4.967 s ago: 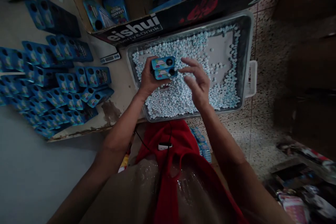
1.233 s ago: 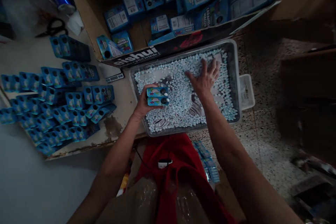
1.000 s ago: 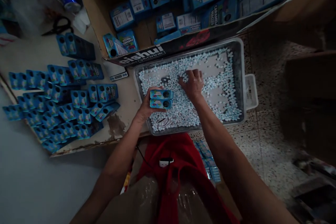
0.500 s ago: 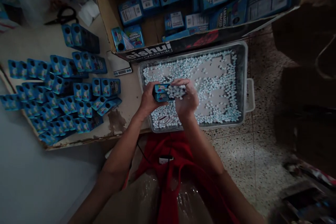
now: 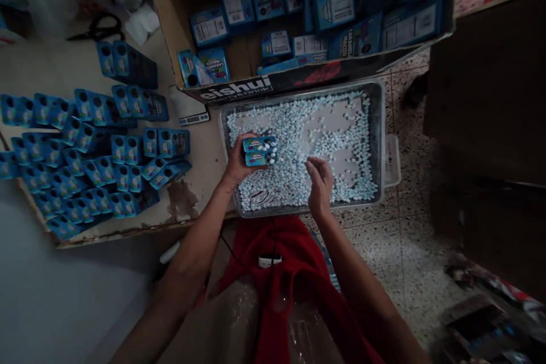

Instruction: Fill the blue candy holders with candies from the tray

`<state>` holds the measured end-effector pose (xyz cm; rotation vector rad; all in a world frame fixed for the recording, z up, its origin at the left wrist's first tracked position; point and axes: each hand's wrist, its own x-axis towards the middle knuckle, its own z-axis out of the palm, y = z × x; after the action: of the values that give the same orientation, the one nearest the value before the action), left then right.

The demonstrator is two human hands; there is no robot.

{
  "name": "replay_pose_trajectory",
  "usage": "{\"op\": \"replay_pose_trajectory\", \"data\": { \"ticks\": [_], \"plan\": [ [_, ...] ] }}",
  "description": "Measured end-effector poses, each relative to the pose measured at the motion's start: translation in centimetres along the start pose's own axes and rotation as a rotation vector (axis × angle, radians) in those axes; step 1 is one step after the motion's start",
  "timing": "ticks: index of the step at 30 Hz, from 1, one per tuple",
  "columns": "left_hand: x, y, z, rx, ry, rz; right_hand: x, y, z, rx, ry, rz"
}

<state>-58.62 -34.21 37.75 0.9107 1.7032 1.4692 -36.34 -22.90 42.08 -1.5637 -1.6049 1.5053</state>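
My left hand (image 5: 238, 165) grips two small blue candy boxes (image 5: 260, 158) side by side over the left part of the metal tray (image 5: 379, 142). A few pale candies lie on top of the boxes at their right end. Many small white and light-blue candies (image 5: 294, 119) cover much of the tray floor. To the right of the boxes, my right hand (image 5: 321, 187) hovers low over the candies with its fingers curled inward. Whatever its palm may hold is hidden.
Several rows of blue candy boxes (image 5: 89, 168) with dark round openings stand on the table at left. A large carton (image 5: 281, 82) with more blue boxes borders the tray's far side. A small scale (image 5: 194, 118) and scissors (image 5: 100, 28) lie on the table.
My right hand has moved right, away from the boxes, where it held a heap of candies against their end. Only a few candies now show on the boxes. My left hand keeps its grip.
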Motion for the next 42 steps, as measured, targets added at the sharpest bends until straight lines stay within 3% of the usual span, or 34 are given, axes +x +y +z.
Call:
{"op": "replay_pose_trajectory", "data": {
  "ticks": [4, 7, 9, 11, 15, 19, 22, 29, 33, 37, 42],
  "plan": [
    [-0.4, -0.3, 1.2, -0.055, -0.005, -0.036, 0.9, 0.0, -0.8, -0.217, -0.185, -0.269],
    [-0.7, 0.8, 1.4, -0.082, -0.006, -0.047, 2.2, -1.3, 0.2, -0.368, -0.359, -0.485],
    [-0.8, 2.0, 1.5, -0.082, -0.053, -0.036, 3.0, -2.1, 1.3, -0.394, -0.454, -0.555],
    [-0.9, 3.2, 1.7, -0.035, -0.080, -0.023, 3.6, -2.5, 2.4, -0.355, -0.538, -0.532],
    [-1.9, 4.6, 1.7, 0.148, 0.058, -0.021, 4.0, -2.1, 4.1, -0.133, -0.688, -0.355],
    [-3.4, 4.5, 0.6, 0.138, 0.115, -0.071, 3.2, -1.9, 5.8, -0.056, -0.675, -0.286],
    [-4.2, 4.3, -0.5, 0.177, 0.142, -0.017, 2.4, -2.1, 6.8, -0.092, -0.666, -0.302],
    [-4.5, 3.3, -2.6, 0.102, 0.155, 0.101, 1.3, -2.5, 8.5, -0.260, -0.622, -0.553],
    [-4.0, 2.6, -3.1, 0.045, 0.185, 0.020, 1.4, -3.4, 9.5, -0.521, -0.595, -0.652],
    [-3.8, 3.4, -3.4, 0.235, 0.240, -0.017, 1.7, -4.3, 9.8, -0.608, -0.628, -0.655],
    [-4.8, 5.0, -5.0, 0.503, 0.229, -0.052, 1.8, -3.4, 10.5, -0.384, -0.673, -0.589]
  ]
}}
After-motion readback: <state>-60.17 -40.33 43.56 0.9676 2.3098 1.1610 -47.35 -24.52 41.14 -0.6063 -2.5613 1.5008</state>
